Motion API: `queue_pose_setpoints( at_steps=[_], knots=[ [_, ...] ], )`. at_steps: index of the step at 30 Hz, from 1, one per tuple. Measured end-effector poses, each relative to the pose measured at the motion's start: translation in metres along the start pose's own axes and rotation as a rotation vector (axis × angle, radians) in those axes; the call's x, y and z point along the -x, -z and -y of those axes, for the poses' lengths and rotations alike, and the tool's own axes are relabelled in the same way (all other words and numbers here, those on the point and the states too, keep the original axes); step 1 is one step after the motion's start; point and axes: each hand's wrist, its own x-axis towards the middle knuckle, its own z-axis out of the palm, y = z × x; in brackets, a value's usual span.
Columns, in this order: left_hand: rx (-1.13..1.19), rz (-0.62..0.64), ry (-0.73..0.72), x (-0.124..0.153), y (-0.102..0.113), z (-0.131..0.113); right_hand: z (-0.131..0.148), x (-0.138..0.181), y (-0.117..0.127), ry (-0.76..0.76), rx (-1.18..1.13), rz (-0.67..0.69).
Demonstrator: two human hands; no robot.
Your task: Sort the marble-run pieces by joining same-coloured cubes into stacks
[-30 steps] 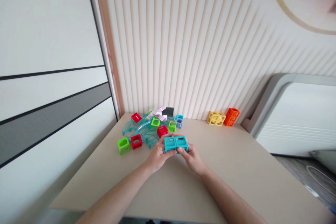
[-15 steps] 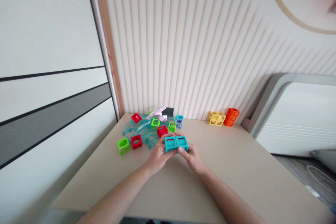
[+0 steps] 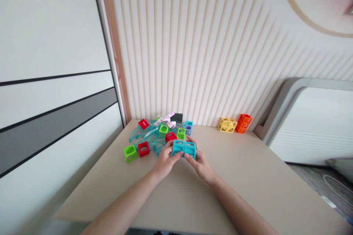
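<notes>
Between my two hands is a pair of joined turquoise cube blocks (image 3: 184, 148), raised over the table. My left hand (image 3: 164, 161) grips its left side, thumb on the near face. On the right side my right hand (image 3: 202, 165) holds it the same way, with the thumb in front and fingers behind. Just behind the blocks lies a red cube block (image 3: 171, 136), and beyond it a green cube block (image 3: 181, 133). Farther left on the table are another red cube (image 3: 143, 149) and a green cube (image 3: 130, 153).
Clear teal track pieces (image 3: 150, 134) lie heaped at the back left, with pale pink pieces (image 3: 167, 119) on top. Joined yellow blocks (image 3: 227, 125) and an orange stack (image 3: 243, 123) stand by the ribbed wall (image 3: 193, 51). A white cabinet (image 3: 55, 36) borders the table's left side.
The turquoise pair has been tilted, so its near faces now show more, and shifted slightly left. My left thumb has moved up onto the front, and my right fingers have shifted behind it.
</notes>
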Motion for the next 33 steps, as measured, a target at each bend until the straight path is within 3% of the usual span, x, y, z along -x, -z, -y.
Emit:
queue_pose_setpoints(
  at_steps=[5, 16, 22, 29, 31, 33],
  knots=[
    [-0.130, 0.068, -0.062, 0.0012, 0.0016, -0.0031, 0.0015, -0.0016, -0.0006, -0.043, -0.077, -0.018],
    [-0.209, 0.058, -0.148, 0.0030, 0.0028, -0.0018, 0.0018, -0.0011, -0.0009, 0.009, -0.084, 0.015],
    [-0.131, 0.060, -0.090, 0.0060, 0.0005, -0.0034, 0.0013, -0.0001, -0.0029, -0.005, -0.059, 0.010],
    [0.096, 0.096, 0.041, 0.0053, -0.0037, -0.0065, 0.0074, 0.0041, -0.0075, 0.083, 0.042, 0.010],
    [0.125, 0.061, 0.050, 0.0033, -0.0038, -0.0083, 0.0064, 0.0026, -0.0053, 0.114, 0.047, -0.061],
    [0.150, 0.015, 0.069, 0.0018, -0.0030, -0.0094, 0.0009, -0.0039, 0.0017, 0.135, 0.070, -0.240]
  ],
)
